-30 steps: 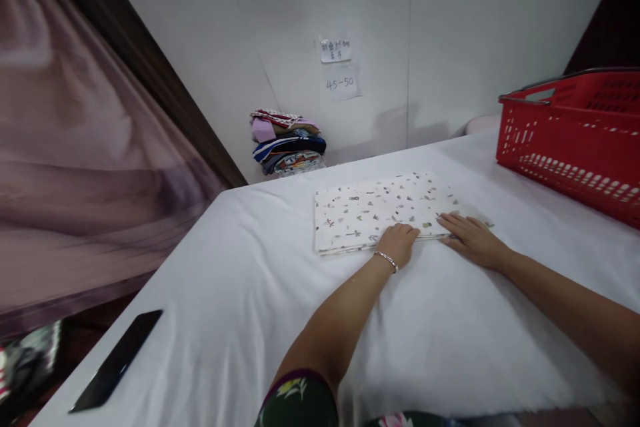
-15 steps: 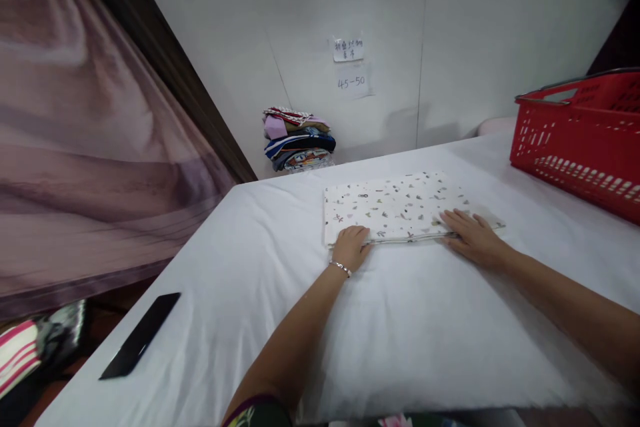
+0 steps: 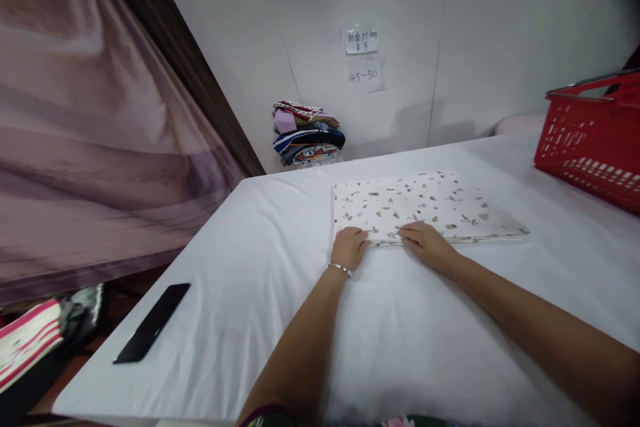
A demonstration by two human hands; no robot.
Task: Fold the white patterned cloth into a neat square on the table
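A folded white cloth [image 3: 400, 203] printed with small leaves and shapes lies flat on the white-covered table [image 3: 260, 267]. My left hand [image 3: 349, 250] is at its near left corner, fingers on top and thumb at the edge, closed on the layers. A silver bracelet circles that wrist. Close by on the right, my right hand [image 3: 425, 245] has its fingers together on the same near edge, closed on the cloth. Both thumbs are partly hidden. The cloth's right end extends past my right hand.
A red plastic basket [image 3: 590, 147] stands at the back right. Several folded fabrics [image 3: 309, 137] are stacked beyond the far edge, by the wall with paper signs [image 3: 366, 73]. A black flat object [image 3: 153, 323] lies front left. A pinkish curtain [image 3: 100, 147] hangs on the left.
My right hand has moved left along the near edge, from the cloth's right part to near my left hand. My left hand stays at the corner. The view has shifted slightly.
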